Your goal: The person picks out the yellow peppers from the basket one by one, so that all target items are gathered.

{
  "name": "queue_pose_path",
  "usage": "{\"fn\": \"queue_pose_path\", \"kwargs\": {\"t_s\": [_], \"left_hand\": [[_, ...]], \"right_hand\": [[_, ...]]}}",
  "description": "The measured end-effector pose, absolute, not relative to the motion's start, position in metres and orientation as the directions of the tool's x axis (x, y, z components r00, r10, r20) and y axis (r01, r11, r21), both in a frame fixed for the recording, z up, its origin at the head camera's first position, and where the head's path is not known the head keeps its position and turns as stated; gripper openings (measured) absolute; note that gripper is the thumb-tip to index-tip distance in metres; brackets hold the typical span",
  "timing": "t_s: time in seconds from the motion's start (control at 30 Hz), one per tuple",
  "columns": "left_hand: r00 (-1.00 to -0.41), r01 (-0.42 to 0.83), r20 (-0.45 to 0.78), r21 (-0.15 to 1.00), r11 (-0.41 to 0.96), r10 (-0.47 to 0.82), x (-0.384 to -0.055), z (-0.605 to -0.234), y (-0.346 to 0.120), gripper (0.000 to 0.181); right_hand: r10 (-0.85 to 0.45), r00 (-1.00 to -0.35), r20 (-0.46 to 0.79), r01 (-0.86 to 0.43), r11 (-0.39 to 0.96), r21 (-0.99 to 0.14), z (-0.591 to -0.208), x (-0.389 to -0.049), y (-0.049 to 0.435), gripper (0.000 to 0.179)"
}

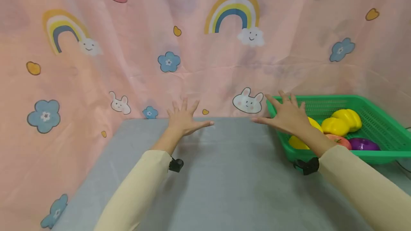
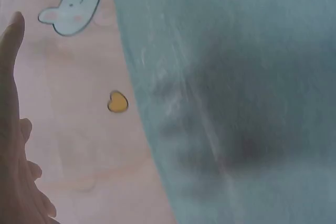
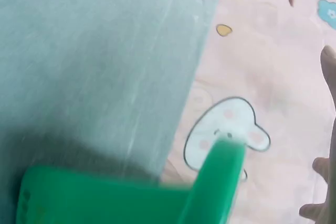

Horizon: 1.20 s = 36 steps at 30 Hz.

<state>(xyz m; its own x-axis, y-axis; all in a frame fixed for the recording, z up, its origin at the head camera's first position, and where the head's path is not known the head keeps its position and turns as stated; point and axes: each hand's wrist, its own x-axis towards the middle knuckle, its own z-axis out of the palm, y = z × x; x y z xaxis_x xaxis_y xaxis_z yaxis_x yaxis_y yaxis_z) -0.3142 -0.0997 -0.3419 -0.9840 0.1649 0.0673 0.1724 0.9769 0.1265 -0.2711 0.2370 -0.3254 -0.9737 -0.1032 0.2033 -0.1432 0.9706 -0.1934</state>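
My left hand (image 1: 182, 119) is held over the back of the grey table, its fingers spread wide and nothing in it. Part of that hand (image 2: 13, 124) shows along the left edge of the left wrist view. My right hand (image 1: 287, 115), also spread and holding nothing, hovers by the left end of a green plastic basket (image 1: 398, 131). Inside the basket lie yellow bell-pepper-like pieces (image 1: 348, 119), a red apple-like fruit (image 1: 339, 140) and a shiny purple piece (image 1: 363, 144). My right forearm hides part of the basket's contents.
A pink curtain (image 1: 199, 88) printed with rainbows, flowers and rabbits hangs behind and left of the grey tabletop (image 1: 224, 181). Black straps with small devices (image 1: 176, 165) sit at both wrists. A thin dark cable (image 1: 402, 167) runs by the basket at far right.
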Motion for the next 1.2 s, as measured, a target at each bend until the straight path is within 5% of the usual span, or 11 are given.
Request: {"fn": "queue_pose_path", "kwargs": {"t_s": [0.23, 0.57, 0.87, 1.2], "left_hand": [[-0.953, 0.282, 0.175, 0.228, 0.932, 0.245, -0.313, -0.345, -0.080, 0.087], [-0.919, 0.361, 0.260, 0.261, 0.895, 0.295, -0.304, -0.351, -0.039, 0.073], [-0.889, 0.406, 0.333, 0.259, 0.876, 0.313, -0.293, -0.358, -0.002, 0.071], [-0.883, 0.444, 0.350, 0.408, 0.798, 0.312, -0.286, -0.370, 0.021, 0.073]], "right_hand": [[-0.191, -0.926, 0.326, -0.216, 0.975, -0.044, -0.326, -0.248, 0.261, 0.106], [-0.163, -0.838, 0.521, -0.186, 0.983, 0.009, -0.332, -0.220, 0.300, 0.108], [-0.082, -0.770, 0.633, -0.146, 0.988, -0.050, -0.348, -0.204, 0.340, 0.108], [0.110, -0.718, 0.687, -0.043, 0.979, -0.202, -0.363, -0.194, 0.389, 0.114]]}}
